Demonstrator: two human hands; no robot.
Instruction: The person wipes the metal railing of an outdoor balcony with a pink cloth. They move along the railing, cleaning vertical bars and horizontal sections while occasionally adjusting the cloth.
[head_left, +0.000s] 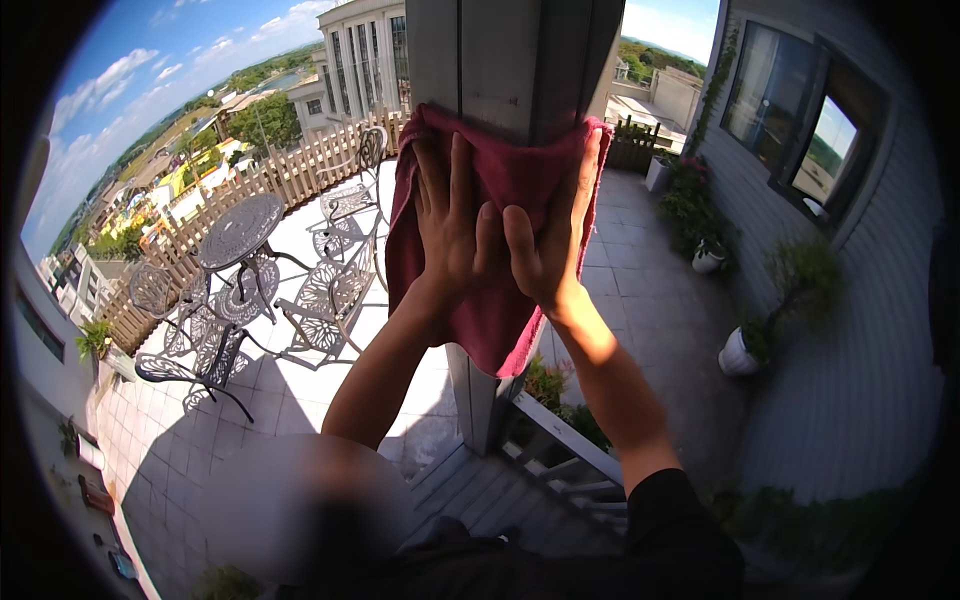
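A dark red cloth (499, 300) lies draped against a grey square post (480, 67) in front of me, and its lower corner hangs loose. My left hand (454, 225) is flat on the cloth's left part, its fingers pointing up and spread, holding it to the post. On the right side my right hand (551, 244) presses the cloth too, fingers stretched upward along the post's edge. The two thumbs come close together over the middle of the cloth. Part of the post's surface is hidden behind the cloth.
A wooden railing (562, 431) meets the post low on the right, above deck boards (480, 484). Metal chairs (330, 292) and a round metal table (241, 231) stand left. A picket fence (300, 169) runs behind them. Potted plants (742, 351) line the right wall.
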